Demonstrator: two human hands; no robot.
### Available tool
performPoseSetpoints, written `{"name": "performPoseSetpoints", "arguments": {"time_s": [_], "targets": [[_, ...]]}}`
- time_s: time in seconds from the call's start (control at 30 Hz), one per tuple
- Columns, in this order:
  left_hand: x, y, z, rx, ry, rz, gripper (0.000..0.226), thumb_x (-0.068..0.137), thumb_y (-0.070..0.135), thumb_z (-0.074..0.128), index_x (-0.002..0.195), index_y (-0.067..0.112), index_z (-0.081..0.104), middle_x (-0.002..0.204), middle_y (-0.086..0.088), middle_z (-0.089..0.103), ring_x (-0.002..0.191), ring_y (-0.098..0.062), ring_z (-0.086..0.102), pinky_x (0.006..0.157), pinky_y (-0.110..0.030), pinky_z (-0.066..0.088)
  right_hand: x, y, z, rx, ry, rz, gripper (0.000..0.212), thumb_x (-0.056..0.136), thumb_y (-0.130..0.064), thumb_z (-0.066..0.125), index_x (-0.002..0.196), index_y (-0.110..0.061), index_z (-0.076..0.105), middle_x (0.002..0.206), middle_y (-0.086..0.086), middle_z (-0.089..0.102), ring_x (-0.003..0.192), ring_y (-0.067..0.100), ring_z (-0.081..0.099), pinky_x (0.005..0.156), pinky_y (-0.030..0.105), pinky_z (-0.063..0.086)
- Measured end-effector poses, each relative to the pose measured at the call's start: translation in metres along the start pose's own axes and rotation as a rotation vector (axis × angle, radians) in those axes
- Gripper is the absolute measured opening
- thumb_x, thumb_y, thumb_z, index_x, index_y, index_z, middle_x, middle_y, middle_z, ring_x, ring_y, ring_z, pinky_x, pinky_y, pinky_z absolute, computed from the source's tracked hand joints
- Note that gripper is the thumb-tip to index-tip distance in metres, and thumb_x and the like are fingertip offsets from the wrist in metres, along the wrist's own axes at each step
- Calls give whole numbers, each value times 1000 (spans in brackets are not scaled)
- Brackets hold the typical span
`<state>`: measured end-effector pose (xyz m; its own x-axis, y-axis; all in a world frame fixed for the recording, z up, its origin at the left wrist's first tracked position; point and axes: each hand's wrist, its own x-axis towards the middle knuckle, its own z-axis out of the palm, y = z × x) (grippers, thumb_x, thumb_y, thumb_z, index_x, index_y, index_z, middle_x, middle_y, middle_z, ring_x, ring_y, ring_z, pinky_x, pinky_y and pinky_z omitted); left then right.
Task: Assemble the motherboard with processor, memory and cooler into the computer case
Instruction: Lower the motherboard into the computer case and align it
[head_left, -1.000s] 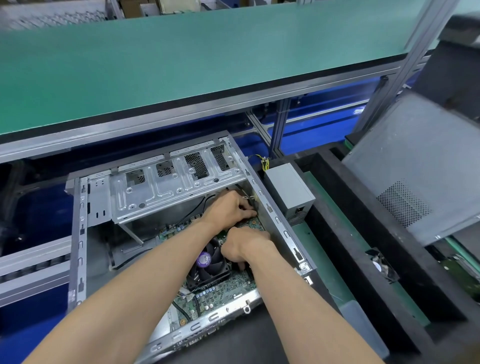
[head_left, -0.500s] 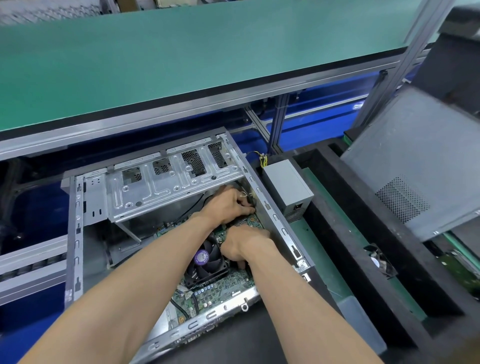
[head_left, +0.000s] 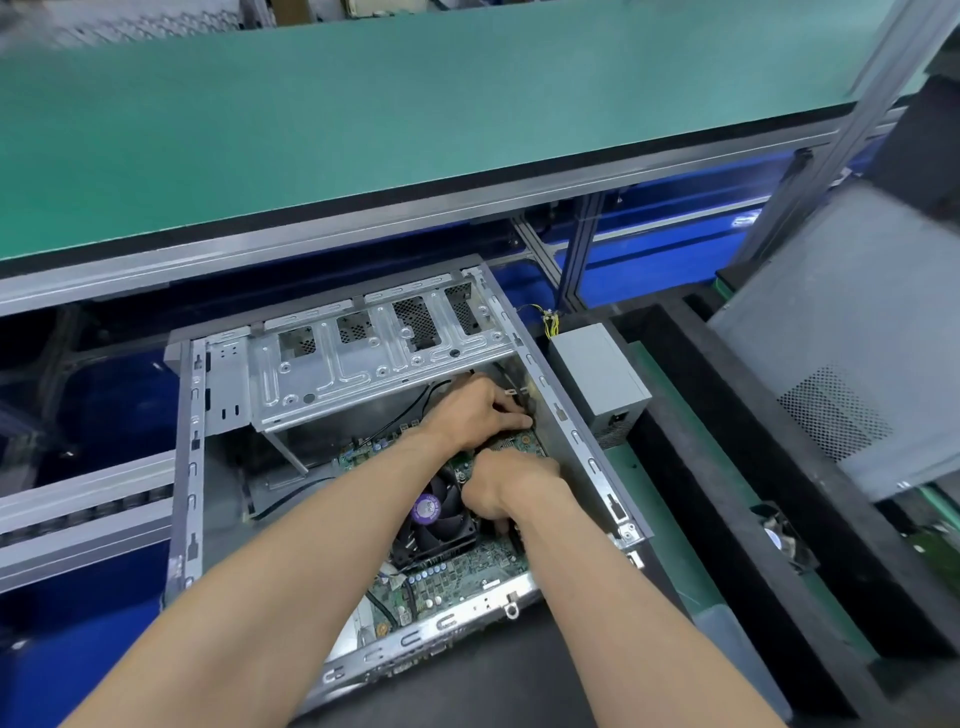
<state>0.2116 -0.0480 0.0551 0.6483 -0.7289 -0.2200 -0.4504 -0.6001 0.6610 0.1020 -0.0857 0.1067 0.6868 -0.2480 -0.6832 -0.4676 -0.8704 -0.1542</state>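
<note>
An open grey computer case (head_left: 189, 467) lies on its side below the bench. Inside it sits the green motherboard (head_left: 457, 577) with a black cooler fan (head_left: 436, 519) that has a purple label. My left hand (head_left: 478, 410) reaches to the board's far right corner, under the drive cage (head_left: 363, 374), with fingers curled over the board's edge near some cables. Just right of the cooler, my right hand (head_left: 509, 483) has its fingers curled down on the board by the case's right wall. Both sets of fingertips are partly hidden.
A grey power supply (head_left: 597, 379) with yellow wires stands just outside the case's right wall. A black foam tray (head_left: 727, 467) holds a small fan (head_left: 784, 535). A grey side panel (head_left: 852, 332) leans at the right. The green bench top (head_left: 415, 130) overhangs the case's back.
Both hands stay inside the case on the board. My left hand has slid slightly further toward the far right corner; the view has shifted a little.
</note>
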Motion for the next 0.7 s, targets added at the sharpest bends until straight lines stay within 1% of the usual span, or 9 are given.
{"name": "performPoseSetpoints", "arguments": {"time_s": [0.07, 0.13, 0.23, 0.3, 0.4, 0.53, 0.6, 0.63, 0.7], "targets": [[-1, 1, 0, -11, 25, -13, 18, 81, 49, 78, 90, 33, 81, 75, 19, 71, 69, -3, 62, 58, -21, 46, 0, 1, 0, -4, 16, -11, 38, 95, -23, 43, 127, -12, 58, 129, 13, 62, 115, 33, 59, 82, 42, 39], [0, 1, 2, -2, 35, -20, 19, 80, 50, 78, 90, 34, 81, 75, 13, 73, 68, -6, 63, 56, -24, 46, 0, 1, 0, -9, 25, -19, 36, 94, -22, 43, 125, -12, 58, 128, 13, 62, 114, 34, 59, 81, 41, 38], [1, 2, 3, 12, 48, -16, 17, 81, 49, 78, 90, 34, 81, 77, 7, 75, 66, -9, 63, 50, -20, 41, 2, 1, 1, -9, 41, -34, 33, 93, -22, 44, 121, -12, 59, 128, 15, 62, 113, 35, 60, 81, 43, 37], [2, 1, 3, 10, 59, -3, 16, 80, 48, 79, 89, 34, 81, 78, 9, 75, 69, -9, 64, 50, -17, 39, 2, 1, 1, -8, 50, -38, 37, 93, -23, 46, 125, -11, 59, 132, 15, 60, 117, 36, 59, 85, 45, 40], [3, 1, 5, -1, 83, 2, 14, 78, 48, 81, 84, 36, 81, 77, 17, 73, 75, -2, 63, 50, -10, 37, 3, 1, 2, -12, 58, -44, 42, 93, -25, 46, 130, -10, 57, 137, 16, 57, 121, 39, 57, 94, 49, 41], [4, -2, 7, -19, 101, -34, 15, 74, 51, 82, 80, 37, 80, 76, 19, 72, 75, -1, 61, 52, -10, 38, 4, 1, 3, -9, 72, -56, 40, 94, -28, 45, 129, -11, 58, 135, 16, 58, 120, 39, 57, 96, 50, 41], [6, -2, 7, -15, 85, -38, 15, 75, 50, 81, 75, 36, 79, 75, 16, 72, 74, -2, 61, 54, -10, 38, 5, 1, 3, -9, 82, -73, 39, 94, -27, 46, 127, -11, 60, 133, 16, 60, 119, 38, 58, 94, 48, 41], [7, -1, 7, -16, 68, -44, 16, 76, 49, 81, 72, 34, 78, 74, 15, 72, 70, -1, 60, 54, -10, 37, 5, 1, 3, -10, 85, -79, 38, 95, -27, 46, 126, -11, 60, 132, 15, 61, 118, 37, 59, 90, 47, 40], [7, 1, 5, -13, 26, -62, 20, 77, 45, 82, 65, 32, 73, 72, 15, 71, 64, 0, 58, 57, -16, 39, 6, 1, 3, -12, 89, -86, 36, 95, -26, 46, 124, -12, 61, 130, 14, 63, 116, 36, 60, 84, 44, 38]]}}
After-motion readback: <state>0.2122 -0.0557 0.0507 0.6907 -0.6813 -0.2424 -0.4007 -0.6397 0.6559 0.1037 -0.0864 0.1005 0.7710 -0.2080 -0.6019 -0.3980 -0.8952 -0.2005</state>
